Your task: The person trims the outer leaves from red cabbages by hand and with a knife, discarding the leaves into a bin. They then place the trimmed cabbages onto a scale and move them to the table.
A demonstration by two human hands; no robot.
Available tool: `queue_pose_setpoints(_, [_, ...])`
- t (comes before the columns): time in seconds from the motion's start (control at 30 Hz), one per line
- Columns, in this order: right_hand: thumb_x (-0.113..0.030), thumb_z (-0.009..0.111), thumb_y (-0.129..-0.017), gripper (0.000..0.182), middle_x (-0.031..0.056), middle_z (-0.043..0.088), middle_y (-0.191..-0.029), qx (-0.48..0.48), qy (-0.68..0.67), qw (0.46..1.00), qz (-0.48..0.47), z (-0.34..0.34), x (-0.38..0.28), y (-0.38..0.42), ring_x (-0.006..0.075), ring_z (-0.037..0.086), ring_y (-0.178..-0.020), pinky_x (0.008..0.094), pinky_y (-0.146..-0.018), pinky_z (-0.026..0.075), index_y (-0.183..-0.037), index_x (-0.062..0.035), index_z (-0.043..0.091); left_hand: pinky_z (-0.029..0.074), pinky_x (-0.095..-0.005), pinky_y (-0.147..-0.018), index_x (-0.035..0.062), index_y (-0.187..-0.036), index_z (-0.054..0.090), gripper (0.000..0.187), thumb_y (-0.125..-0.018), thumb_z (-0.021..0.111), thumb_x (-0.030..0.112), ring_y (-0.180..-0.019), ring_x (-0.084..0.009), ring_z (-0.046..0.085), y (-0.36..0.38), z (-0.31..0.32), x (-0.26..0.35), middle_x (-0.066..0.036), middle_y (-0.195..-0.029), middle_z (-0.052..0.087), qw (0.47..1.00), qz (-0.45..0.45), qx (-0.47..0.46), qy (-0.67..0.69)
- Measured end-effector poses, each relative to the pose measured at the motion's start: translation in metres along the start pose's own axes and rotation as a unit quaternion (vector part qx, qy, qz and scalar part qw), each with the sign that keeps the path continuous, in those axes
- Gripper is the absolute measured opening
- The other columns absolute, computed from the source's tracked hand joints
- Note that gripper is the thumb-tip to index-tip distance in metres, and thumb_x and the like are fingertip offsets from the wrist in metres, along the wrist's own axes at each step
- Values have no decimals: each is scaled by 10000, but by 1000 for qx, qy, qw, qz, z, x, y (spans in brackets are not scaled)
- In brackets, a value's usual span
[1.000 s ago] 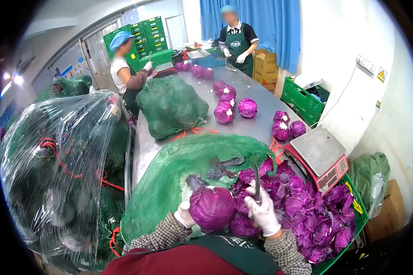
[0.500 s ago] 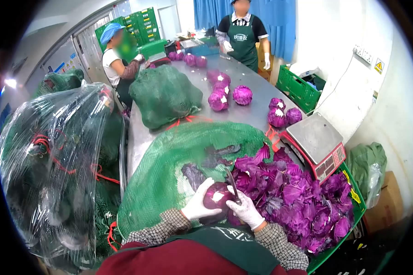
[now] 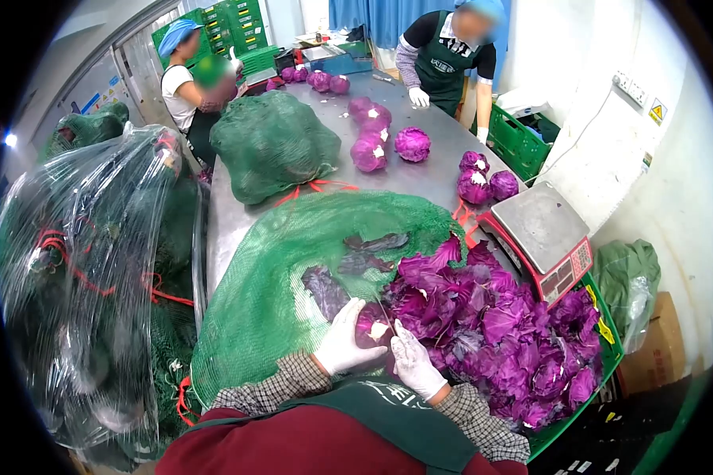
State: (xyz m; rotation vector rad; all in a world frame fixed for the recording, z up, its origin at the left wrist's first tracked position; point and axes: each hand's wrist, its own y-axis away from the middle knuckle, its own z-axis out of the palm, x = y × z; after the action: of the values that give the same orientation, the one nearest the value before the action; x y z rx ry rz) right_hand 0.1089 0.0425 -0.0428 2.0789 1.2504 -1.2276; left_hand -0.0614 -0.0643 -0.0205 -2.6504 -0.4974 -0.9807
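Observation:
My gloved left hand (image 3: 343,342) is closed around the left side of a red cabbage (image 3: 368,324) whose pale cut stem faces up. In my gloved right hand (image 3: 417,364) is a knife (image 3: 385,313), its thin blade pointing away from me across the cabbage's right edge. Most of its handle is hidden in my fingers. Under the cabbage and beyond it spreads a green mesh bag (image 3: 249,297), with dark outer leaves (image 3: 325,291) lying on it. A heap of loose purple leaves (image 3: 503,340) lies right of my hands in a green crate (image 3: 566,422).
A red scale (image 3: 539,229) stands at the right. Trimmed cabbages (image 3: 412,144) and a full mesh bag (image 3: 273,146) sit on the metal table (image 3: 436,190). Plastic-wrapped sacks (image 3: 95,301) rise at left. Two co-workers (image 3: 444,67) stand at the far end.
The knife has turned so its blade appears thinner, and my right hand is slightly lower. The far right co-worker has bent over the table; the left one has raised a hand.

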Motion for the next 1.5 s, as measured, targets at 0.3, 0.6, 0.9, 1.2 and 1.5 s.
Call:
queue_pose_setpoints(0.3, [-243,380,-999,616,333,478,-1304,12,107,994,-8,12,3,-14,418,516,-1172,430,-978,437,-1469,98,174,312,-435,-1123,-65,-1382,334,1045,-619,849,430,-1303,-401,410,-1,10,1,-273,-1365,414,999,1,37,-23])
queue_pose_setpoints(0.6, [-246,423,-1006,308,178,601,-858,146,153,972,-107,11,86,-55,281,607,-681,381,-644,510,-1099,26,534,307,-459,-1128,-20,-1411,307,1037,-628,850,387,-1350,-415,332,17,20,5,-282,-1458,300,998,15,48,-38])
queue_pose_setpoints(0.9, [-168,500,-948,442,161,628,-863,154,177,968,-88,37,168,-63,234,628,-782,354,-782,489,-1328,45,427,367,-591,-1089,170,-1395,426,797,-713,811,319,-1332,-350,430,45,-62,-35,-136,-1439,435,564,-101,13,819])
queue_pose_setpoints(1.2, [-216,474,-977,393,253,585,-1153,304,392,848,-185,-33,116,-54,339,566,-1112,398,-993,450,-1250,65,496,428,-624,-1008,137,-1466,302,1045,-664,766,620,-1319,-491,380,24,-104,-22,-312,-1479,277,534,48,-46,843])
queue_pose_setpoints(1.5, [-193,677,-878,452,160,592,-1238,121,-62,973,-187,-69,-98,-34,299,581,-1151,364,-983,469,-1289,-53,555,378,-471,-1109,103,-1444,333,830,-778,779,317,-1331,-271,436,2,-75,14,-112,-1436,437,680,-37,-24,732])
